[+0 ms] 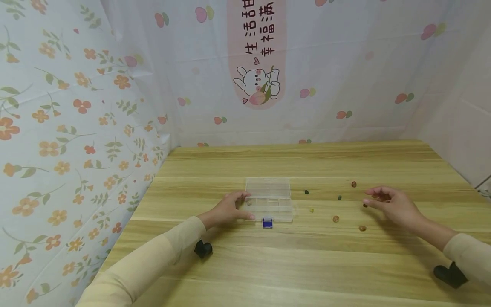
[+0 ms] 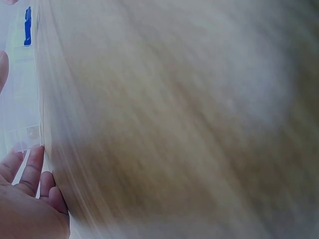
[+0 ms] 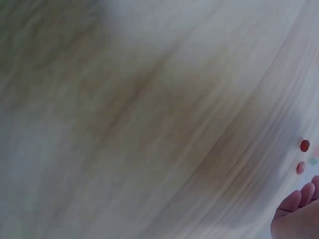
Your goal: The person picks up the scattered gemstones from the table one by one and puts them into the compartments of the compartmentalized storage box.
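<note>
Across the bench [image 1: 245, 264], our left hand [image 1: 226, 207] grips the clear box [image 1: 268, 198]; several loose stones [image 1: 336, 218] lie between it and our right hand [image 1: 397, 209], thumb and forefinger apart by a dark stone [image 1: 365, 205]. Our head view spans the box; our left wrist view cuts it off.

A wood-grained desk [image 1: 268, 268] runs back to a white curtain [image 1: 337, 64] printed with small pink, peach and red fruit-like shapes with green or yellowish parts. A pink panel [image 1: 234, 42] on it carries two columns of dark Chinese characters [image 1: 251, 47], cut off by the top edge, above a white cartoon rabbit [image 1: 251, 78] with a pink tulip [image 1: 258, 98]. On the left hangs a white cloth [image 1: 82, 128] with orange flowers and green leaves. Thin dark strands [image 1: 484, 192] show at the right edge, too small to identify.
</note>
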`<move>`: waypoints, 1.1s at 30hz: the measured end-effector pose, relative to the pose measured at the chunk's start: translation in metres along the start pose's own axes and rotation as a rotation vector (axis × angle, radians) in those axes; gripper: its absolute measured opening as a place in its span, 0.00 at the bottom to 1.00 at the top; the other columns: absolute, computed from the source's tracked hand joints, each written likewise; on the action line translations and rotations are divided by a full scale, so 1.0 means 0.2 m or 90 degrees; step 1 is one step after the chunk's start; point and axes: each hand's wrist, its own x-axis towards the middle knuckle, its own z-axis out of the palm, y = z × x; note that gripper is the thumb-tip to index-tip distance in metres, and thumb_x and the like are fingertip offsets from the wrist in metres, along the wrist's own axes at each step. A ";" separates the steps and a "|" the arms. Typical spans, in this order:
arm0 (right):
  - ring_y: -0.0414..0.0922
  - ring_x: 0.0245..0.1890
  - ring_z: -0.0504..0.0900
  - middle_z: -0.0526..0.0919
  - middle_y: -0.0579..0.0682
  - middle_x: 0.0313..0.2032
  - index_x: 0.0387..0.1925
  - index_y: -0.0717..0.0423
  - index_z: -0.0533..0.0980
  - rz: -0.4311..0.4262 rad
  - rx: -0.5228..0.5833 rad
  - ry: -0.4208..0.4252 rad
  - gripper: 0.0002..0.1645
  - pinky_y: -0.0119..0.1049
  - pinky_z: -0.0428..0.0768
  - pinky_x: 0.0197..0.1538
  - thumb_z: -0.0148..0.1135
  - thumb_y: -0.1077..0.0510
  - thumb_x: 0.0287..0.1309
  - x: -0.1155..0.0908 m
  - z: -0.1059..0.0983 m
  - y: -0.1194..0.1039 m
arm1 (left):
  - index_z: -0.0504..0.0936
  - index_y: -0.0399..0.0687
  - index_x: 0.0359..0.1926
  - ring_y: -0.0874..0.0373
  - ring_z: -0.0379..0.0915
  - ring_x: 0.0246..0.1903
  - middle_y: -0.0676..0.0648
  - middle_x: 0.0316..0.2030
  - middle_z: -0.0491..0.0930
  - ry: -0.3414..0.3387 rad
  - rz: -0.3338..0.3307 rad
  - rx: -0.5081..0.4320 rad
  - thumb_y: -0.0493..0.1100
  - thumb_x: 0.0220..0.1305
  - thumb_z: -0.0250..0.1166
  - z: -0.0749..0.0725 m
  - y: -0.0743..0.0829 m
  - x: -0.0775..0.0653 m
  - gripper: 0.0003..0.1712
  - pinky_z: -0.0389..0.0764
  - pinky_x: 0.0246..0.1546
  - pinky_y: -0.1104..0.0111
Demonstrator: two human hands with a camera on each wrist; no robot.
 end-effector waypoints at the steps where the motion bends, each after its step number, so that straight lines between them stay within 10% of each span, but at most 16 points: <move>1: 0.34 0.36 0.74 0.80 0.59 0.45 0.52 0.65 0.76 0.002 0.000 -0.005 0.27 0.27 0.75 0.34 0.65 0.46 0.62 0.00 0.00 0.01 | 0.67 0.45 0.68 0.44 0.57 0.67 0.41 0.66 0.65 0.002 0.001 -0.001 0.52 0.52 0.76 0.00 0.00 0.00 0.45 0.58 0.66 0.52; 33: 0.45 0.40 0.76 0.81 0.56 0.43 0.49 0.64 0.78 -0.021 -0.056 -0.075 0.24 0.28 0.75 0.37 0.66 0.48 0.61 0.02 0.03 0.05 | 0.69 0.45 0.66 0.45 0.59 0.65 0.41 0.63 0.68 0.015 0.004 0.008 0.51 0.52 0.76 0.01 0.00 0.01 0.43 0.59 0.65 0.51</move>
